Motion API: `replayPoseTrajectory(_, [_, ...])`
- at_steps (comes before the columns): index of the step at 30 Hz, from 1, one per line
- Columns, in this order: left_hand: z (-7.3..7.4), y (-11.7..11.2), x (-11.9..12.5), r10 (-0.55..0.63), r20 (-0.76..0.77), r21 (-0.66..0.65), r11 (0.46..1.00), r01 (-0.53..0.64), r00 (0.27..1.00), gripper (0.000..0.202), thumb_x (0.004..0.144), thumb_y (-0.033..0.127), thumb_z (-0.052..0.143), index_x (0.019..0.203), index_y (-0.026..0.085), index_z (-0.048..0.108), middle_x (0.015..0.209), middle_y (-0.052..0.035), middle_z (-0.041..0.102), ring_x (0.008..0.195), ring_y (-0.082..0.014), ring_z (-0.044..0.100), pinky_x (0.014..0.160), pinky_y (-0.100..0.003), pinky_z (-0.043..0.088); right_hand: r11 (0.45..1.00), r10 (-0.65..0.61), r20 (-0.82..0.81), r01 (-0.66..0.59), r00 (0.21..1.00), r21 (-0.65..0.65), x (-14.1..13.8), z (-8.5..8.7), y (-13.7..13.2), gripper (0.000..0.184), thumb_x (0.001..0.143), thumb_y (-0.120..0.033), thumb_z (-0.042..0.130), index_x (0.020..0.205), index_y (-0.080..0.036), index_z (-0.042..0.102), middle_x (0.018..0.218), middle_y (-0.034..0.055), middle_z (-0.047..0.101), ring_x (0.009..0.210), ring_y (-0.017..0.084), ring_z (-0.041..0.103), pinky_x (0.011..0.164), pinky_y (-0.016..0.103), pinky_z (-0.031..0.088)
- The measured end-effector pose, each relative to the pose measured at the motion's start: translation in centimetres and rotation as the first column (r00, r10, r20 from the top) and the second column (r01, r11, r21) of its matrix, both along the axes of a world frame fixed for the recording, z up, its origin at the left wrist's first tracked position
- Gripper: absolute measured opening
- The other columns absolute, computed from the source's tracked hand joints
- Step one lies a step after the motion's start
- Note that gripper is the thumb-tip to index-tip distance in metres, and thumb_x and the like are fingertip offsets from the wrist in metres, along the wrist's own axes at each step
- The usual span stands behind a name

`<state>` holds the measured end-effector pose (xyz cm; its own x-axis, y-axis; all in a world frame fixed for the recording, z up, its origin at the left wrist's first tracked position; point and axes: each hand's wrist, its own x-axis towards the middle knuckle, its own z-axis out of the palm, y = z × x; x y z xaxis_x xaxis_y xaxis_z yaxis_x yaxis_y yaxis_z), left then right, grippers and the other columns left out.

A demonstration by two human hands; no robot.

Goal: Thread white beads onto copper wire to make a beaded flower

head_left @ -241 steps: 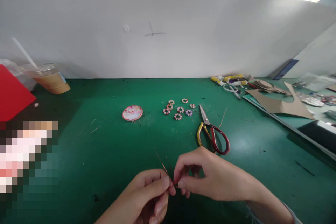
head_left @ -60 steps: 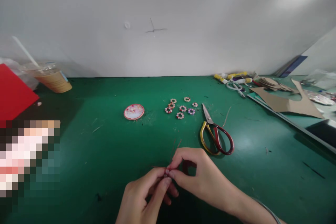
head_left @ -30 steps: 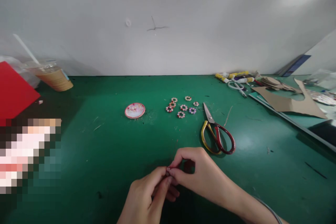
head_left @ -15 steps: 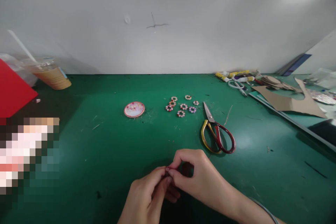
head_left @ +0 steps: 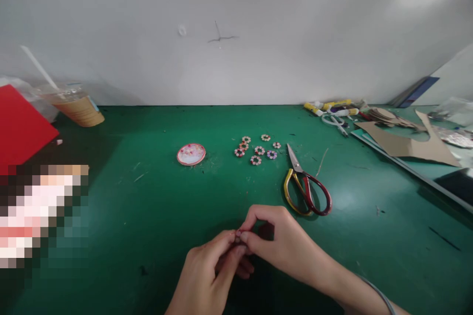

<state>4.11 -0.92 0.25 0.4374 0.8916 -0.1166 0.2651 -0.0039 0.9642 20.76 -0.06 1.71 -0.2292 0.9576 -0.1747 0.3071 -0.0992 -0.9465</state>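
My left hand [head_left: 210, 270] and my right hand [head_left: 275, 243] meet low in the middle of the green table [head_left: 148, 206]. Both pinch one tiny reddish piece [head_left: 238, 234] between thumb and fingertips; most of it is hidden by the fingers. Beyond the hands lie several small bead rings [head_left: 255, 148] in a loose cluster. A small round pink dish [head_left: 191, 154] sits to their left. Scissors [head_left: 305, 187] with one yellow and one dark red handle lie shut just right of the rings.
A plastic cup with a straw [head_left: 76, 108] and a red sheet [head_left: 20, 128] stand at the far left. Glue sticks and white scissors [head_left: 330, 110], cardboard cut-outs [head_left: 402, 140] and a cutting mat fill the right side. A white wall closes the back.
The thin reddish wire that stuck up from my fingers earlier is no longer seen. My hands stay pinched together in the same spot with only small finger shifts.
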Motion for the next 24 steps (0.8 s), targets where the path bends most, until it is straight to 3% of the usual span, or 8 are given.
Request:
replayPoseTrajectory(4, [-0.2, 0.0, 0.0, -0.003, -0.022, -0.067, 0.998, 0.002, 1.0, 0.015, 0.09, 0.023, 0.056, 0.082, 0.02, 0.067, 0.068, 0.0005, 0.072, 0.06, -0.0153, 0.071, 0.058, -0.019, 0.057, 0.998, 0.03, -0.059, -0.032, 0.998, -0.045, 0.4, 0.3, 0.5, 0.002, 0.076, -0.017, 0.066, 0.077, -0.017, 0.067, 0.07, -0.0011, 0.066, 0.065, 0.013, 0.061, 0.06, 0.022, 0.047])
replayPoseTrajectory(9, [-0.3, -0.2, 0.1, 0.022, 0.136, -0.221, 0.975, 0.009, 0.99, 0.018, 0.087, 0.021, 0.059, 0.103, 0.02, 0.067, 0.095, -0.0047, 0.077, 0.082, -0.0213, 0.075, 0.074, -0.029, 0.061, 0.992, -0.076, -0.188, 0.056, 0.979, -0.111, 0.9, 0.1, 1.0, 0.01, 0.078, -0.021, 0.066, 0.07, -0.016, 0.061, 0.063, -0.0026, 0.062, 0.055, 0.01, 0.057, 0.055, 0.021, 0.045])
replayPoseTrajectory(15, [0.2, 0.2, 0.3, 0.068, 0.236, -0.4, 0.916, 0.033, 0.969, 0.019, 0.088, 0.025, 0.059, 0.098, 0.013, 0.069, 0.086, -0.0089, 0.076, 0.074, -0.0217, 0.074, 0.069, -0.031, 0.061, 0.988, -0.073, -0.298, 0.028, 0.952, -0.153, 1.2, 0.1, 1.4, 0.009, 0.077, -0.021, 0.067, 0.072, -0.015, 0.062, 0.062, -0.0023, 0.062, 0.056, 0.01, 0.057, 0.057, 0.022, 0.046])
replayPoseTrajectory(20, [0.2, 0.5, 0.3, 0.126, 0.25, -0.393, 0.919, -0.018, 0.96, 0.017, 0.086, 0.029, 0.061, 0.092, 0.014, 0.068, 0.075, -0.004, 0.071, 0.062, -0.018, 0.071, 0.06, -0.027, 0.058, 0.985, 0.032, -0.227, -0.068, 0.973, -0.156, 1.4, 0.3, 1.3, 0.006, 0.076, -0.019, 0.066, 0.081, -0.016, 0.068, 0.073, -0.0006, 0.067, 0.066, 0.012, 0.061, 0.064, 0.023, 0.048])
replayPoseTrajectory(24, [0.3, 0.3, 0.2, 0.067, 0.165, -0.29, 0.957, -0.016, 0.984, 0.017, 0.087, 0.027, 0.057, 0.092, 0.015, 0.067, 0.069, -0.0011, 0.066, 0.055, -0.0141, 0.064, 0.051, -0.023, 0.052, 0.989, 0.026, -0.125, -0.044, 0.992, -0.14, 1.4, 0.2, 1.2, 0.005, 0.076, -0.02, 0.066, 0.073, -0.016, 0.066, 0.066, -0.0025, 0.061, 0.06, 0.01, 0.053, 0.057, 0.022, 0.041])
